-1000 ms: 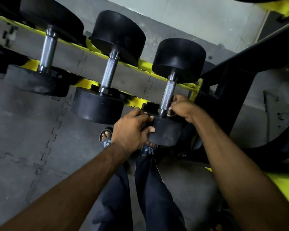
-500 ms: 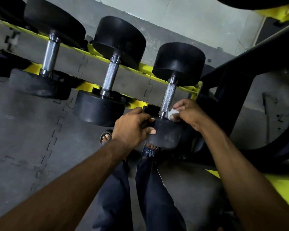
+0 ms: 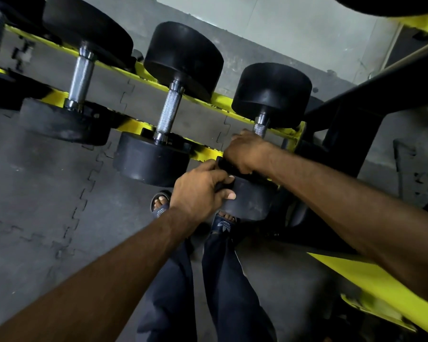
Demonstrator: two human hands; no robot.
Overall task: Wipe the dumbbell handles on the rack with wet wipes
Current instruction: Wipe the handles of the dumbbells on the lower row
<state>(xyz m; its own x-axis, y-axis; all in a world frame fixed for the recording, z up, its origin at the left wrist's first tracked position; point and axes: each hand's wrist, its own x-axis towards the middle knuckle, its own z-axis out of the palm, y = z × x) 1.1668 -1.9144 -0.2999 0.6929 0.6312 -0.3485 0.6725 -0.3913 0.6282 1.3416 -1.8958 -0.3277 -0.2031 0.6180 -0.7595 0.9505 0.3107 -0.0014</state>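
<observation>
Black rubber dumbbells with knurled steel handles lie across a yellow rack (image 3: 215, 98). On the rightmost dumbbell (image 3: 272, 95), my right hand (image 3: 245, 151) is wrapped around the handle (image 3: 260, 127), covering most of it. The wet wipe seen a moment ago is hidden inside that fist. My left hand (image 3: 199, 193) grips the near black head (image 3: 250, 201) of the same dumbbell. The middle dumbbell's handle (image 3: 169, 112) and the left one's handle (image 3: 82, 77) stand bare.
A black rack post (image 3: 351, 134) rises just right of my right hand. A yellow beam (image 3: 371, 280) crosses low at the right. My legs and sandalled feet (image 3: 160, 201) stand on grey interlocking floor mats (image 3: 47, 193) under the rack.
My right hand has slid up from the handle's near end and closed around its middle, hiding the white wipe. My left hand stays on the near head. The view tilted slightly.
</observation>
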